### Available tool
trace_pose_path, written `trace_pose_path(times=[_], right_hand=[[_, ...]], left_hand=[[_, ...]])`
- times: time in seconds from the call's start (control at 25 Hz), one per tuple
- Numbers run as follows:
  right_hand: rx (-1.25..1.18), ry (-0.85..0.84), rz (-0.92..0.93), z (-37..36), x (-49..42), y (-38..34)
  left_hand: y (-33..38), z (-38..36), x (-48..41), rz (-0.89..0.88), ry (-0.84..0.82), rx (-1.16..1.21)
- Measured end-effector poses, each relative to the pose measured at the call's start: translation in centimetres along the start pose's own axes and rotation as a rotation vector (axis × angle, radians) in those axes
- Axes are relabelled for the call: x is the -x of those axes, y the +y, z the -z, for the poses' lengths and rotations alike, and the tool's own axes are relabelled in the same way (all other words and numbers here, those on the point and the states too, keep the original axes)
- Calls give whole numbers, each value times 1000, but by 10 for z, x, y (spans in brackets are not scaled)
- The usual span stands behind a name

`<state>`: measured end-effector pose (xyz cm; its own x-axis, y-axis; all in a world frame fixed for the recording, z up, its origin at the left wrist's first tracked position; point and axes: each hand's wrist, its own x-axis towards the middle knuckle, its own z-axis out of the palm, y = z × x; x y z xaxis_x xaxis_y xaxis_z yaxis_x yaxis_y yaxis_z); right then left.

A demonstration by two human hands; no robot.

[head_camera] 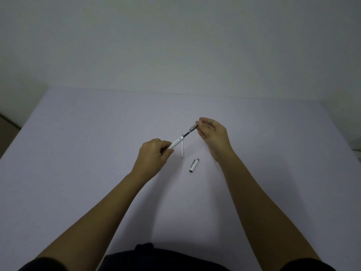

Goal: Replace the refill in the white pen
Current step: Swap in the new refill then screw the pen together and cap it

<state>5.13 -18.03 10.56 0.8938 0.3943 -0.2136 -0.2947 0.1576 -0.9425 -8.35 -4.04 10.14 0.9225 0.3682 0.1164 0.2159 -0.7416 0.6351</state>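
My left hand (pixel 154 155) grips the white pen barrel (pixel 176 142), which points up and to the right above the table. A dark refill (pixel 186 134) sticks out of the barrel's open end. My right hand (pixel 213 133) pinches the silver tip section (pixel 193 127) at the refill's far end, a short way off the barrel. A thin white spare refill (pixel 182 148) lies on the table just below the barrel. The white pen cap (pixel 194 165), with a silver end, lies on the table between my two wrists.
The table (pixel 78 153) has a pale lilac top, with its far edge against a plain wall. Its left edge runs diagonally at the left of the view. Dark clothing shows at the bottom of the view.
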Motion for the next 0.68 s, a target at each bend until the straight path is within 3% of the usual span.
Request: trace_pose_path(times=[0.36, 0.68], right_hand=[[346, -187, 121, 11, 21, -2], [604, -221, 502, 11, 31, -10]], left_hand=[[-7, 20, -3, -13, -35, 178], [-4, 30, -2, 56, -86, 410]])
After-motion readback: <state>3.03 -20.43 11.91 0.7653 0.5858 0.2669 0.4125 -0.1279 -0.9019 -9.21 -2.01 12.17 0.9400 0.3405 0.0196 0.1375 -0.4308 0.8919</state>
